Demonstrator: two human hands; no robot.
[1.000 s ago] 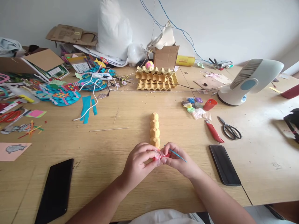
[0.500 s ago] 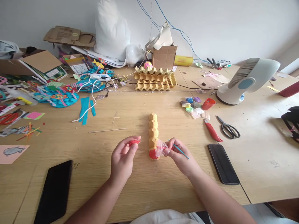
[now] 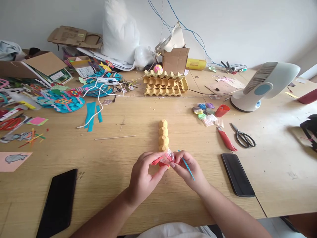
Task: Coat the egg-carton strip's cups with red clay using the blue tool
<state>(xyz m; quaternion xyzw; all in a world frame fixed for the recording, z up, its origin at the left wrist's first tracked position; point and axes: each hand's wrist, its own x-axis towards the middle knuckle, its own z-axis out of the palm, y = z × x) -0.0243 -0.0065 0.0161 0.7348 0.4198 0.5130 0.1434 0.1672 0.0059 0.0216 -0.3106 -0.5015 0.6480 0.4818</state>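
Between the thumb and fingers of my left hand is a piece of red clay; its fingertips reach the clear plastic bag. My right hand pinches that bag, which has red inside it, and keeps a thin blue modelling tool slanted across its fingers. Both hands meet over the near end of a yellow egg-carton strip. The strip lies lengthwise away from me, bumps upward, and its nearest bump shows red, partly hidden by my hands.
Clay packets and a red cup stand at right, with a red-handled cutter, scissors and a phone nearer. Left lies a black tablet. Egg cartons and a fan stand behind.
My left hand has moved right with the red clay, up to the plastic bag in my right hand. The blue tool has tilted more steeply.
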